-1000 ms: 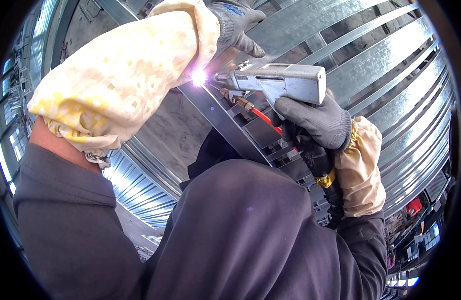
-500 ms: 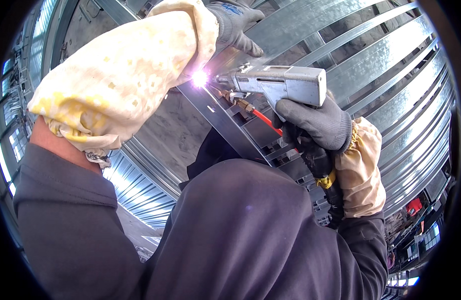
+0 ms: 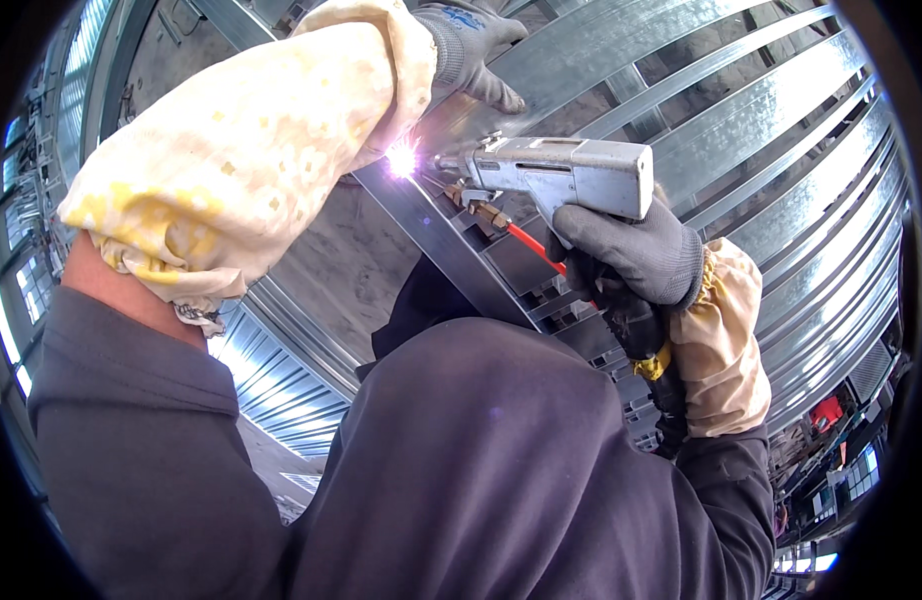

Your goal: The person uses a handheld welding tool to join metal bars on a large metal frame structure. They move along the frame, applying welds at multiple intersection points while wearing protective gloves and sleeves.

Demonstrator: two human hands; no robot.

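In a grey knit glove, my right hand (image 3: pixel 636 248) is wrapped round the handle of a silver welding gun (image 3: pixel 571 172). Its nozzle points left at a bright violet-white glow (image 3: pixel 402 158) on the edge of a metal beam (image 3: pixel 436 232). From below the gun, a red hose (image 3: pixel 534 246) on a brass fitting (image 3: pixel 493 215) and a black cable (image 3: pixel 631 320) run down by my right forearm. Beyond the glow, my gloved left hand (image 3: pixel 473 58) rests on the metalwork with fingers spread, partly hidden by its cream flowered sleeve cover (image 3: pixel 251 150).
Long galvanized metal strips (image 3: pixel 741 110) lie side by side across the right. A ribbed metal sheet (image 3: pixel 281 375) is at lower left, above a grey floor (image 3: pixel 331 270). My dark-clothed knee (image 3: pixel 491 400) fills the lower middle. Clutter with a red item (image 3: pixel 827 412) shows at the far right.
The glow has grown slightly larger with more sparks. The welding gun and right hand have shifted down only a little; the left hand stays in place.
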